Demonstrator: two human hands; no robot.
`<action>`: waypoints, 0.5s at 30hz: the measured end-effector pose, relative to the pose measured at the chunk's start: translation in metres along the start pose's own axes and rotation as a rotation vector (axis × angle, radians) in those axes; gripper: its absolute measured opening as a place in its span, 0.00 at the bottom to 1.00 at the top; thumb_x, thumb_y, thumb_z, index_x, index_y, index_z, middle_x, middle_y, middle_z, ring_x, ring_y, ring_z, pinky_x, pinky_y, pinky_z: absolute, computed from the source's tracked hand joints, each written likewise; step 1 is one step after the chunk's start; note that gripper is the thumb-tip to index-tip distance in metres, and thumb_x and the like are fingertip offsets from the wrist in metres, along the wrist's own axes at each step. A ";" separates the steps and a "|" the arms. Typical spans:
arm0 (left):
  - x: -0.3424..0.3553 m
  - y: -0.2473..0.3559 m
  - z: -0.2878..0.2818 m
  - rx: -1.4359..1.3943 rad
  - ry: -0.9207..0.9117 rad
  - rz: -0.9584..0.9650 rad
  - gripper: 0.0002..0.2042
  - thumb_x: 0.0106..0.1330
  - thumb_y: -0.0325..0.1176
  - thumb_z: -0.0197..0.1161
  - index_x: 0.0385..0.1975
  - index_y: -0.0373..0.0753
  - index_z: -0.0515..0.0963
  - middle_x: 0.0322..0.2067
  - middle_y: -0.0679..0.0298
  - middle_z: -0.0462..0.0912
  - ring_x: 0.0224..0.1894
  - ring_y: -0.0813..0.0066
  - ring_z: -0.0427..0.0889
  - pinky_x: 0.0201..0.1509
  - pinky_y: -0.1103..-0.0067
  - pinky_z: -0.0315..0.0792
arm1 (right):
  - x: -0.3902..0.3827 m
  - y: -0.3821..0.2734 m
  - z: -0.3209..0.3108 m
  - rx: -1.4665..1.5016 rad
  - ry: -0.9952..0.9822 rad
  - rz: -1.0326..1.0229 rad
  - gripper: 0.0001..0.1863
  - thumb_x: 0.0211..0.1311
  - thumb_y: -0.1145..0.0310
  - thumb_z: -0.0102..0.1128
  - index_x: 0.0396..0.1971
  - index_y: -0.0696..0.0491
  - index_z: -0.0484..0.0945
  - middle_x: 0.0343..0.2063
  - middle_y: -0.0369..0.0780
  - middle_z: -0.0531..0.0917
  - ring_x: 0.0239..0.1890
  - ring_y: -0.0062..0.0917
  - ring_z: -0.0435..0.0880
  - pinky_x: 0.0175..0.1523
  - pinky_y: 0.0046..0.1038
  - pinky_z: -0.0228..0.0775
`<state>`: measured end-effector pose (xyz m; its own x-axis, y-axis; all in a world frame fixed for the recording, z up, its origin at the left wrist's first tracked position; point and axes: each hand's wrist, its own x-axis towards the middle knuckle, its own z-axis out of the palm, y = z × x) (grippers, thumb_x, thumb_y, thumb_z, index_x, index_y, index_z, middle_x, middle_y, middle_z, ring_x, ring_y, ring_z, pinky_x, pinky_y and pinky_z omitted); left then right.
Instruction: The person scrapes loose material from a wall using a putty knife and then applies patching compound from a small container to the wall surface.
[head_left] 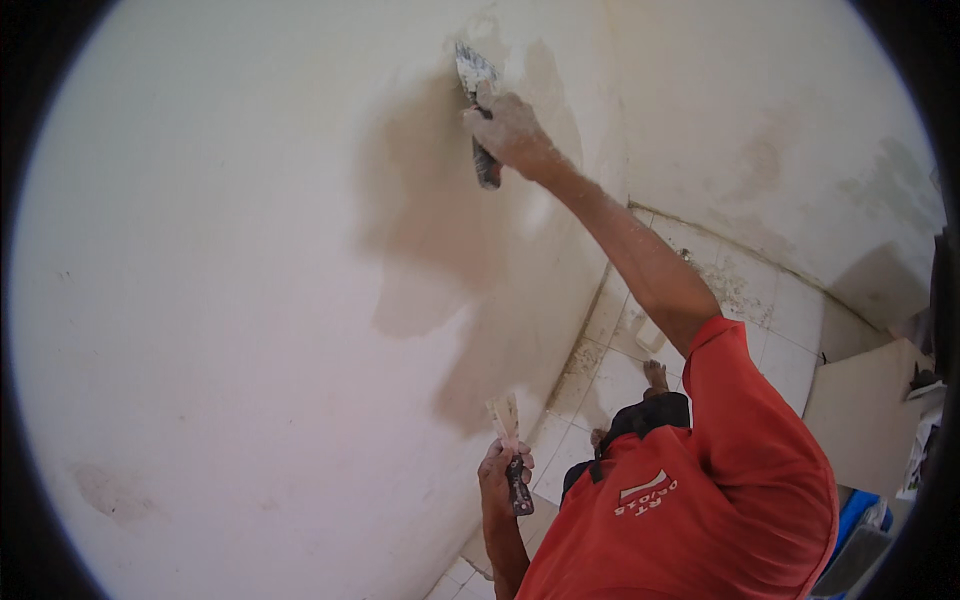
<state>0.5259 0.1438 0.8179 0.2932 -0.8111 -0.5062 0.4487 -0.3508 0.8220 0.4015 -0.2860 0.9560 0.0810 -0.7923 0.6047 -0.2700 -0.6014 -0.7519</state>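
Stretched up and forward, my right hand (515, 132) is closed round the dark handle of a putty knife (476, 70). Its blade, smeared with pale filler, lies at the white wall (230, 250), apparently touching it. Darker, uneven patches and the arm's shadow spread over the wall around and below that blade. Lower down, close to my body, my left hand (494, 470) grips a second putty knife (505, 425), blade upward, with pale filler on it. White dust coats the fingers of both hands.
A second wall (760, 120) with stains meets the first at a corner. The tiled floor (785, 300) carries crumbs of debris along the wall's foot. A pale box-like piece (865, 400) stands at the right, with a blue item (855, 512) and other clutter beside it.
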 end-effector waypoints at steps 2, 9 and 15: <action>0.000 0.002 0.004 -0.018 -0.010 -0.007 0.11 0.71 0.35 0.52 0.38 0.33 0.74 0.23 0.59 0.78 0.17 0.80 0.73 0.20 0.86 0.67 | -0.004 -0.006 0.002 -0.168 0.101 -0.284 0.23 0.62 0.62 0.54 0.48 0.67 0.70 0.23 0.54 0.79 0.26 0.41 0.82 0.32 0.37 0.74; 0.001 0.002 0.000 0.007 0.013 -0.012 0.10 0.70 0.35 0.53 0.38 0.33 0.74 0.24 0.60 0.78 0.18 0.80 0.73 0.21 0.86 0.68 | -0.068 -0.077 0.004 0.006 -0.173 0.050 0.30 0.64 0.65 0.50 0.58 0.74 0.59 0.32 0.56 0.80 0.36 0.44 0.83 0.45 0.42 0.72; 0.000 0.004 0.000 0.040 -0.030 -0.001 0.11 0.70 0.35 0.54 0.39 0.32 0.73 0.27 0.59 0.78 0.21 0.79 0.76 0.22 0.86 0.70 | -0.056 0.014 -0.008 -0.193 0.129 -0.205 0.19 0.66 0.59 0.52 0.48 0.59 0.75 0.26 0.49 0.81 0.28 0.38 0.83 0.36 0.37 0.74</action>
<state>0.5275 0.1423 0.8217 0.2666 -0.8241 -0.4997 0.4148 -0.3699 0.8313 0.3850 -0.2497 0.9139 0.0335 -0.6298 0.7760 -0.4390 -0.7068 -0.5547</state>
